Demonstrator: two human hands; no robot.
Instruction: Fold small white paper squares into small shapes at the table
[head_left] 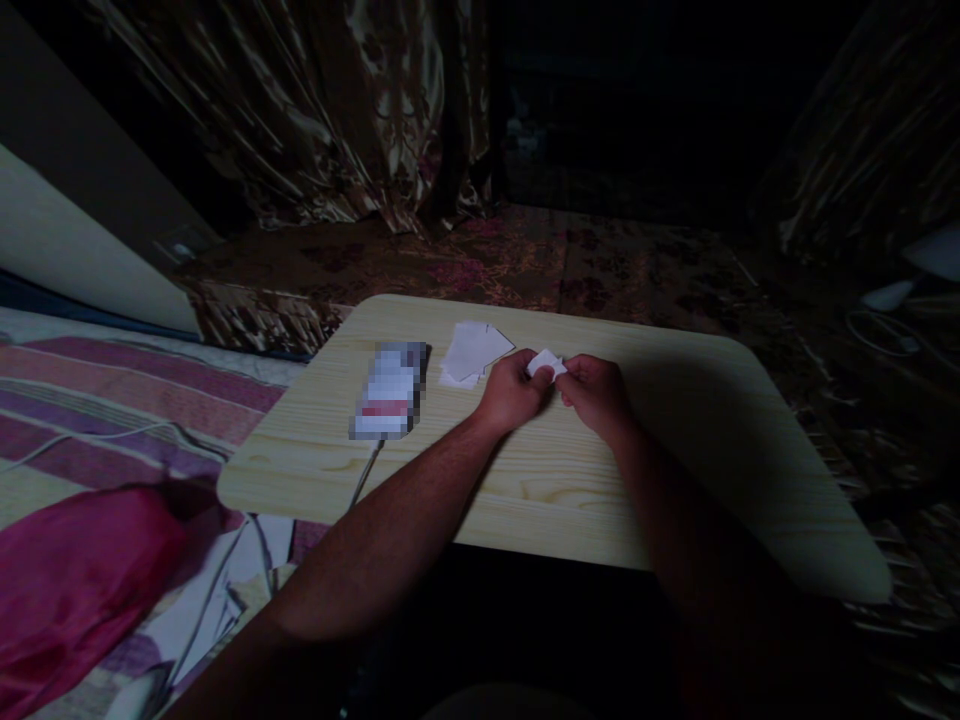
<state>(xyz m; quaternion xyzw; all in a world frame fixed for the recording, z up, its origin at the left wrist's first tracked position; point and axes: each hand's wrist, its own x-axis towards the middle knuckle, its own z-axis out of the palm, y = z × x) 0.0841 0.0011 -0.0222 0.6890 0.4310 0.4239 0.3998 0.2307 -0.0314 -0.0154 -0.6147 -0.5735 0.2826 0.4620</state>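
Observation:
Between both hands, just above the wooden-patterned table [555,480], is a small folded piece of white paper [545,362]. My left hand [516,390] grips its left side, the thumb lying over the front. At its right edge my right hand [598,392] pinches the paper between thumb and fingers. Left of my left hand, several loose white paper sheets [474,352] lie overlapping on the tabletop. The exact folds in the held paper are too small to make out.
A pixelated phone-like device [390,390] with a cable [366,474] lies on the table's left part. Beside the table is a bed with a striped sheet [225,385] and a pink cloth [90,570]. Shiny curtains [360,110] hang behind; a white lamp-like object [934,252] stands far right.

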